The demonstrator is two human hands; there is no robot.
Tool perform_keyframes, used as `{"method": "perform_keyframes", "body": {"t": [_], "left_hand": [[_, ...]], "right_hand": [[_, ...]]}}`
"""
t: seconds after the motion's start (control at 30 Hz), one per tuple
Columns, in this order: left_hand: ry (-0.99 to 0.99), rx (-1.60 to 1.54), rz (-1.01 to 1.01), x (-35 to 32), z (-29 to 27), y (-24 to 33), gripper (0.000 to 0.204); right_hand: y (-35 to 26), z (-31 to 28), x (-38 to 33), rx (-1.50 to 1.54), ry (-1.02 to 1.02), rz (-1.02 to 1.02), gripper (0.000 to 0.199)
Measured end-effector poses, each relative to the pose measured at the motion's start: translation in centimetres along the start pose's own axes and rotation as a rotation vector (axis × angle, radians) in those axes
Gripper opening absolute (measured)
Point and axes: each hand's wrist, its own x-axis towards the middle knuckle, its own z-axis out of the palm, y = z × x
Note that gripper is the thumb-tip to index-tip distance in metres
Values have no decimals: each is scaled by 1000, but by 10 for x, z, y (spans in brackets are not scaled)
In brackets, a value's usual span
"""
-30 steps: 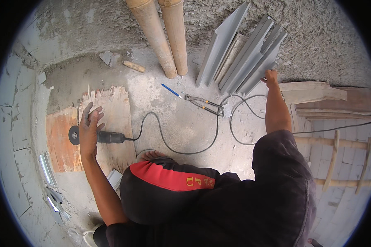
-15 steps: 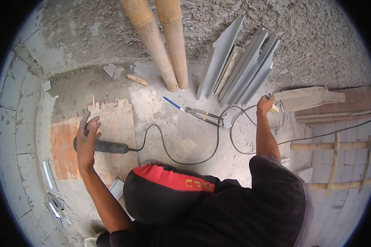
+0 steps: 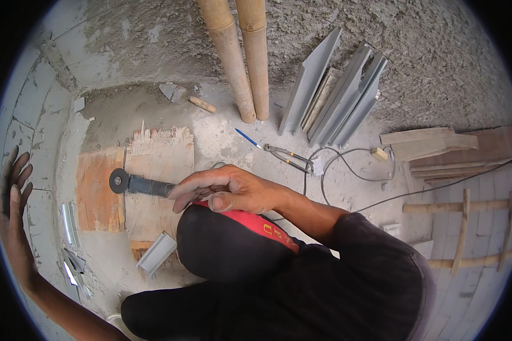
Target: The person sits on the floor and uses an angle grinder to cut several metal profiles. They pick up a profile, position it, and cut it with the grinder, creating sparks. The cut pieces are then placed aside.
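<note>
Two hands in play: spread left hand by the block wall; loosely curled right hand, grip impossible to tell, at one end of the angle grinder on wooden boards.

Angle grinder: dark-bodied and slim, lay across a splintered pale board, its rear end hidden from view.
Disc: round and black, sat at the grinder's left end, flat face toward the camera, beside an orange-brown panel's edge.
</note>
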Motion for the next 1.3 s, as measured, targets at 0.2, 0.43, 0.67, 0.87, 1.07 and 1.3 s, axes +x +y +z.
{"method": "perform_keyframes", "body": {"t": [0.2,0.43,0.67,0.87,1.07,1.3], "left_hand": [[-370,-234,-520,-182,31,4,106],[382,-849,-838,-374,71,-3,78],[730,-735,-990,-401,88,22,55],[598,-170,-1657,-548,153,67,39],[619,538,-1874,-649,213,118,48],[417,457,-1934,-649,235,110,86]], "right_hand": [[-26,47,23,-962,-377,-162,42],[-15,70,69,-1070,-473,14,35],[-23,150,90,-1339,-714,9,36],[-5,177,85,-1390,-886,206,40],[11,187,96,-1412,-955,166,46],[-2,233,99,-1550,-999,293,50]]}}
